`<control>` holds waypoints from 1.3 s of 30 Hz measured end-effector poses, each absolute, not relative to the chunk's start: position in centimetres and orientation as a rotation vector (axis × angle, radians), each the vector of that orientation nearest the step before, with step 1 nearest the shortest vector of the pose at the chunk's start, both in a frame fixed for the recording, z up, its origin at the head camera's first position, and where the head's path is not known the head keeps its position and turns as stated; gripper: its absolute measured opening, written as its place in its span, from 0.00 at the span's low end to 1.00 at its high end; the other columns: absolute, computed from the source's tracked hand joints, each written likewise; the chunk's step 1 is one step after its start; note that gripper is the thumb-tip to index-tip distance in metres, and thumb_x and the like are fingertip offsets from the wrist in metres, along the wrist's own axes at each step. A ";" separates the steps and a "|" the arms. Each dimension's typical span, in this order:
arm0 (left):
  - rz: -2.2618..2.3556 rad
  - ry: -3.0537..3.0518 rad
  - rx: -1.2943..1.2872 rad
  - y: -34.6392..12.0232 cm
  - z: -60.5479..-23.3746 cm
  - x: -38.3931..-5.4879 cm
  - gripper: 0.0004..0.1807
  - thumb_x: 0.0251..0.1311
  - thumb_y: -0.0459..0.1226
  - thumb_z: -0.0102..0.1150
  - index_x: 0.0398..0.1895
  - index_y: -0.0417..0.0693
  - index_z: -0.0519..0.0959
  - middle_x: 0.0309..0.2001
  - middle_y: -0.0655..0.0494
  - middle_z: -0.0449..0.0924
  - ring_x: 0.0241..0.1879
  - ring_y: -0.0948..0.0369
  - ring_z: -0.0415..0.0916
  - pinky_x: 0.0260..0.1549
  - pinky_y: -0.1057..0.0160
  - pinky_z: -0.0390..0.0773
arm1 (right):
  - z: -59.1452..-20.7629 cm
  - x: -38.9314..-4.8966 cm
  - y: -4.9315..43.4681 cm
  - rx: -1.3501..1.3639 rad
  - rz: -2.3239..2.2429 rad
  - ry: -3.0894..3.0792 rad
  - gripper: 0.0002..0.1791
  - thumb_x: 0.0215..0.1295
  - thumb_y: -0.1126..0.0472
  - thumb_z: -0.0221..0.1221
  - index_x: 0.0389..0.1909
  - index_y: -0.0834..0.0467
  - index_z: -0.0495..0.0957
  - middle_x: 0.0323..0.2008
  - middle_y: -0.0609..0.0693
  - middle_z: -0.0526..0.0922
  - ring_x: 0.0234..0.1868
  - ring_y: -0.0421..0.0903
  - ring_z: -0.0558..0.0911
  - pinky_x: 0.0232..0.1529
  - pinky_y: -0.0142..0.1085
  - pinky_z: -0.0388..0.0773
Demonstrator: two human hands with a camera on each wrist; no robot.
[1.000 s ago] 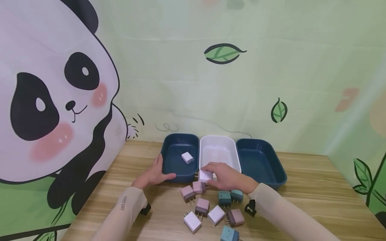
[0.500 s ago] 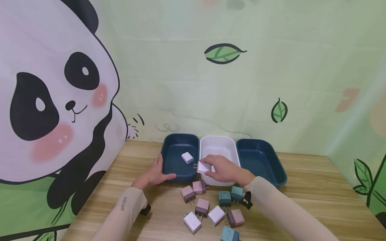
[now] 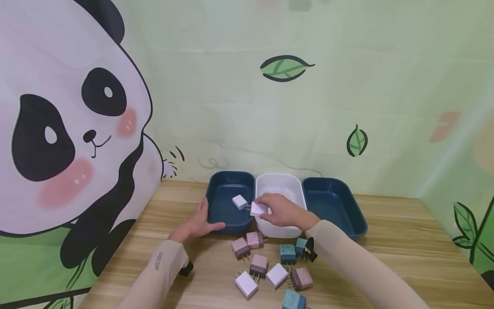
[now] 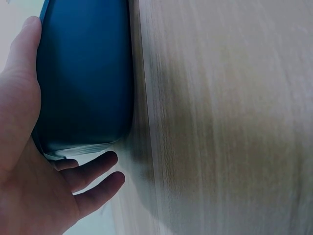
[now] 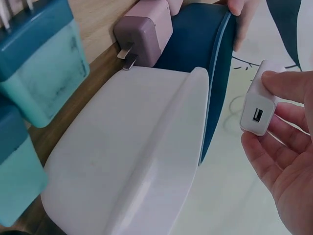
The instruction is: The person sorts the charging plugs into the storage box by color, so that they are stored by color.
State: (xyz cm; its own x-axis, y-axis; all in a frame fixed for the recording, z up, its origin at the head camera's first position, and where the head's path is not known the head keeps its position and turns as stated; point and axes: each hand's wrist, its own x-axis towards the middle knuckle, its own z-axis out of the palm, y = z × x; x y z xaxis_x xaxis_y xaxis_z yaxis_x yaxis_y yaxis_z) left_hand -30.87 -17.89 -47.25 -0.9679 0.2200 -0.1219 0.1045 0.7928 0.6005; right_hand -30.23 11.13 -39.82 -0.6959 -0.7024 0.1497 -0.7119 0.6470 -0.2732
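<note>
Just below the frame's centre, I see the right hand (image 3: 283, 210) pinching a white charger (image 3: 259, 209) over the meeting rims of the blue tray (image 3: 227, 217) and white tray (image 3: 283, 230); lower left, the left hand (image 3: 196, 222) touches the blue tray, fingers loosely extended.

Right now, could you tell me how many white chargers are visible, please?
4: one white charger in the left blue tray, another in the right hand, two more on the table. Others may be hidden.
</note>
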 end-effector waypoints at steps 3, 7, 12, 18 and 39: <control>0.936 2.791 0.262 -17.9 -47.2 -30.8 0.67 0.49 0.60 0.64 0.73 0.37 0.29 0.73 0.35 0.32 0.69 0.41 0.45 0.62 0.41 0.54 | -40.0 -30.7 10.9 1.189 0.496 -2.837 0.24 0.60 0.58 0.64 0.56 0.62 0.74 0.53 0.55 0.78 0.52 0.49 0.76 0.55 0.43 0.72; 0.939 2.792 0.267 -18.0 -47.1 -30.7 0.66 0.50 0.59 0.65 0.73 0.36 0.29 0.73 0.34 0.33 0.69 0.40 0.45 0.63 0.41 0.54 | -40.2 -31.2 10.8 1.167 0.521 -2.849 0.24 0.60 0.59 0.64 0.56 0.63 0.75 0.52 0.55 0.79 0.51 0.50 0.77 0.55 0.44 0.72; 0.916 2.810 0.281 -18.1 -47.2 -30.7 0.66 0.50 0.59 0.64 0.72 0.33 0.31 0.72 0.32 0.33 0.69 0.40 0.45 0.63 0.42 0.54 | -40.6 -31.7 10.7 1.138 0.548 -2.864 0.23 0.60 0.59 0.64 0.55 0.63 0.75 0.51 0.55 0.79 0.51 0.49 0.77 0.56 0.43 0.72; 0.904 2.810 0.277 -18.0 -47.4 -30.6 0.66 0.50 0.60 0.64 0.72 0.34 0.31 0.72 0.33 0.34 0.70 0.41 0.45 0.63 0.43 0.54 | -41.0 -32.4 10.4 1.169 0.556 -2.839 0.23 0.59 0.60 0.64 0.54 0.64 0.76 0.49 0.56 0.80 0.47 0.49 0.78 0.52 0.42 0.74; 0.915 2.800 0.276 -18.1 -47.6 -30.9 0.66 0.49 0.61 0.64 0.73 0.35 0.30 0.73 0.35 0.33 0.70 0.42 0.44 0.64 0.43 0.53 | -41.4 -34.0 6.9 1.114 0.641 -2.924 0.21 0.60 0.62 0.64 0.54 0.64 0.77 0.49 0.56 0.81 0.43 0.47 0.78 0.49 0.41 0.74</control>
State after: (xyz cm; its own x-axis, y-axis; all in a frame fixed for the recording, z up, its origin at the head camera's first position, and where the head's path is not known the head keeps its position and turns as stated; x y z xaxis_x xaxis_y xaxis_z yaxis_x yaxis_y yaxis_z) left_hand -30.92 -18.14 -47.55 -0.9661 0.2314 -0.1148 0.1190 0.7931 0.5974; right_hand -34.02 6.87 -41.39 -0.7555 -0.6486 0.0924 -0.6278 0.6763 -0.3853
